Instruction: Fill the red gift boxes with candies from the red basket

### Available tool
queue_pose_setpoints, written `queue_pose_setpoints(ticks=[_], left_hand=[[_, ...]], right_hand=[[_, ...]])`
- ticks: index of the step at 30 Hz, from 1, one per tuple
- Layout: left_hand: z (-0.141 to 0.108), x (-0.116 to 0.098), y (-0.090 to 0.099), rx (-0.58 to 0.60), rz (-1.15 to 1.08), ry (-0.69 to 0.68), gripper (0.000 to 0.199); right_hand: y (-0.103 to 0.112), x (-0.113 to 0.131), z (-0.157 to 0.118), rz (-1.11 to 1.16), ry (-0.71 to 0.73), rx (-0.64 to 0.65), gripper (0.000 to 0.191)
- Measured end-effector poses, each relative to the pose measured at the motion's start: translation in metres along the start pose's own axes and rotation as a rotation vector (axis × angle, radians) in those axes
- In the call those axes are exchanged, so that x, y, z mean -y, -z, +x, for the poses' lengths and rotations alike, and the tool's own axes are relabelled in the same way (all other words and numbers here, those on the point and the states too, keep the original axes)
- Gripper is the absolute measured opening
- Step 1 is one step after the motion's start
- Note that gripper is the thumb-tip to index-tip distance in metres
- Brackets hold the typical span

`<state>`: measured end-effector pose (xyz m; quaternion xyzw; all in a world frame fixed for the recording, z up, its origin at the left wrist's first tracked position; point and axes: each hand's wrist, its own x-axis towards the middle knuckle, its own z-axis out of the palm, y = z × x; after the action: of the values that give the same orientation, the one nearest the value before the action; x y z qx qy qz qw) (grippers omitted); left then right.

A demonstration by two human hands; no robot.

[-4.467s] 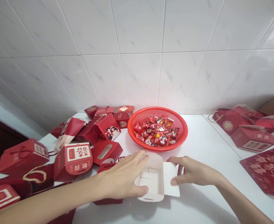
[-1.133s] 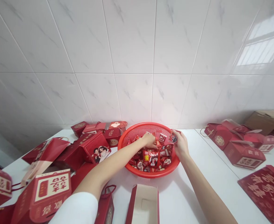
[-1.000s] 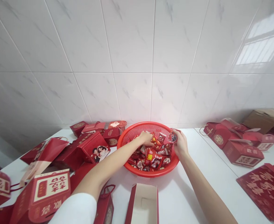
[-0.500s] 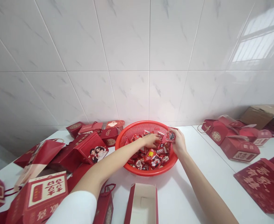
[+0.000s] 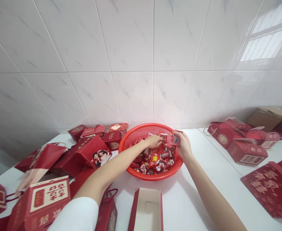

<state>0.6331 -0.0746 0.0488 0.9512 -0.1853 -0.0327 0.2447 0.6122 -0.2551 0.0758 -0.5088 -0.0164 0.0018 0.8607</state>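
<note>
A red plastic basket (image 5: 131,172) holds many wrapped candies (image 5: 157,162) in red and brown packaging. My left hand (image 5: 154,141) is over the candies near the middle of the basket, its fingers curled in. What those fingers hold, if anything, is hidden. At the basket's right rim, my right hand (image 5: 184,146) grips a small red candy packet (image 5: 175,138) with dark lettering. In front of the basket stands an open red box (image 5: 148,211) with a white inside.
Red gift boxes (image 5: 93,154) crowd the table's left side. More red boxes with handles (image 5: 245,150) stand at the right, beside a brown cardboard box (image 5: 263,120). A large red box (image 5: 260,187) lies at the right front. The tiled wall (image 5: 133,96) rises behind.
My left hand has lifted slightly from the candies, and its fingers have curled closer together. My right hand stays at the rim with its packet.
</note>
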Motion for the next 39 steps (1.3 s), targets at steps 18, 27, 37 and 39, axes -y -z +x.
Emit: queue_pose_setpoints(ticks=[18, 27, 37, 39], left_hand=[[-0.019, -0.021, 0.04, -0.067, -0.988, 0.047, 0.031], [-0.024, -0.028, 0.042, -0.161, -0.992, -0.037, 0.034], [-0.014, -0.031, 0.022, -0.339, -1.318, 0.053, 0.053], [-0.014, -0.031, 0.02, -0.323, -1.337, 0.067, 0.054]], right_hand=[[-0.003, 0.003, -0.007, -0.059, -0.092, 0.235, 0.026], [-0.002, 0.004, -0.005, 0.056, -0.041, 0.155, 0.029], [-0.003, -0.002, -0.004, -0.112, 0.077, 0.144, 0.039], [-0.004, -0.002, -0.005, -0.181, 0.066, 0.171, 0.04]])
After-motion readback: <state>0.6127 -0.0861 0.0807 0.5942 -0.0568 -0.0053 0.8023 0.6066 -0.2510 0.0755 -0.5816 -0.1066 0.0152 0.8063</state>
